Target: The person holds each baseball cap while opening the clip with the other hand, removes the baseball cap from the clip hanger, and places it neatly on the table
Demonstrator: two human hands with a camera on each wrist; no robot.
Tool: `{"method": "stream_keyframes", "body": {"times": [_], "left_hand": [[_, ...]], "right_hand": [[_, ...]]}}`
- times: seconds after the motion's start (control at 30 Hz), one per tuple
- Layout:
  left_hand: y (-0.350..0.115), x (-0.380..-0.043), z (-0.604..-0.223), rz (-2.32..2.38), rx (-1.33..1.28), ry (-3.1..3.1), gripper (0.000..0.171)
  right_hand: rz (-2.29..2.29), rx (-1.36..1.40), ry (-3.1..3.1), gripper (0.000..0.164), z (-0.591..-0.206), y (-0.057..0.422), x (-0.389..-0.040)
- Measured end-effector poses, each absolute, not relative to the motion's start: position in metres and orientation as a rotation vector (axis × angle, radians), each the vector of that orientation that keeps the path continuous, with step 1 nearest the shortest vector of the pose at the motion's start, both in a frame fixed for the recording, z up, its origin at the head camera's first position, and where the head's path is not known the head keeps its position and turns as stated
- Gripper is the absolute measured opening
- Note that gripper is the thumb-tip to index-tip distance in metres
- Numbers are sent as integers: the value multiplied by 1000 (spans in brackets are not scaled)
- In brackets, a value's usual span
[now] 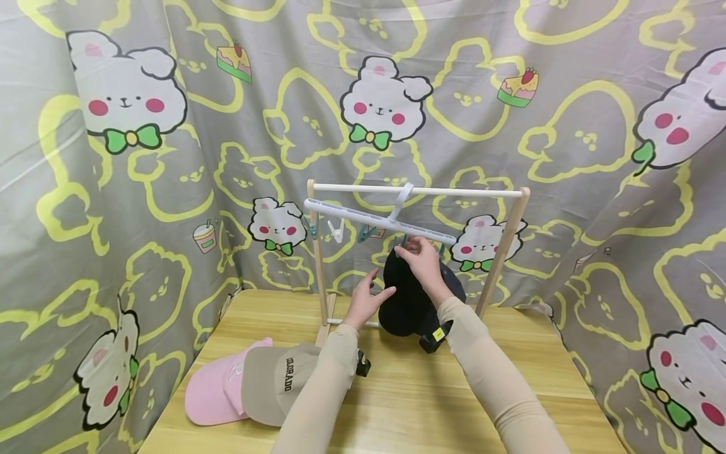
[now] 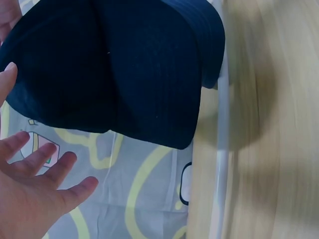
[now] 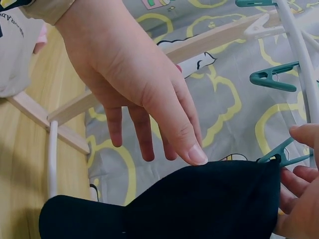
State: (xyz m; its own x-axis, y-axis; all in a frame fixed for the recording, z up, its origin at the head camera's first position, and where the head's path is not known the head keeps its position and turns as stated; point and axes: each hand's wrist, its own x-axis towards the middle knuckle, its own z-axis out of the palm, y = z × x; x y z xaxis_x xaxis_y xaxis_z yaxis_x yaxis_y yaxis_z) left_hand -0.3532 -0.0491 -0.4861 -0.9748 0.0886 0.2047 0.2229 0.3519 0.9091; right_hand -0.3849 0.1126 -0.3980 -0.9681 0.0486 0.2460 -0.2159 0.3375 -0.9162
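Note:
A black baseball cap point(image 1: 397, 296) hangs under the right part of a pale clip hanger point(image 1: 357, 214). In the right wrist view, a green clip point(image 3: 285, 152) meets the cap's upper corner. My right hand point(image 1: 422, 261) is up at that clip, thumb on one side and fingers on the other, close to the cap's edge. My left hand point(image 1: 365, 299) is beside the cap with fingers spread and nothing in its grasp. In the left wrist view, the left hand point(image 2: 42, 191) lies near the cap's dark crown and brim point(image 2: 154, 84).
The hanger hooks over the white rail point(image 1: 471, 191) of a small wooden rack point(image 1: 501, 252). A white clip point(image 1: 336, 231) and other green clips hang along it. On the wooden table point(image 1: 408, 403), a pink cap point(image 1: 212, 388) and a beige cap point(image 1: 266, 384) overlap at left. Patterned curtains enclose the table.

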Motion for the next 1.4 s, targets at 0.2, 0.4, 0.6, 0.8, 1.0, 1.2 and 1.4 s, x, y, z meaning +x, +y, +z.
{"method": "stream_keyframes", "body": {"times": [0.2,0.4,0.6,0.8,1.0,1.2,1.4], "left_hand": [[-50,-352,-485,-1699,-292,-2487,71],[-49,-353,-485,-1733,-301,-2490,74],[-46,-356,-486,-1830,-262,-2486,79],[-43,-360,-488,-1883,-262,-2487,84],[-38,-363,-490,-1910,-266,-2492,91],[-35,-364,-489,-1998,-240,-2444,99],[-32,-363,-487,-2034,-253,-2419,109]], "right_hand": [[1702,149,-2369,53,-398,113,-385],[1720,148,-2369,53,-397,114,-383],[1753,143,-2363,53,-396,114,-383],[1765,139,-2354,52,-396,113,-382],[1772,147,-2353,54,-394,113,-382],[1789,150,-2364,55,-393,113,-381],[1804,159,-2361,54,-392,111,-380]]}}
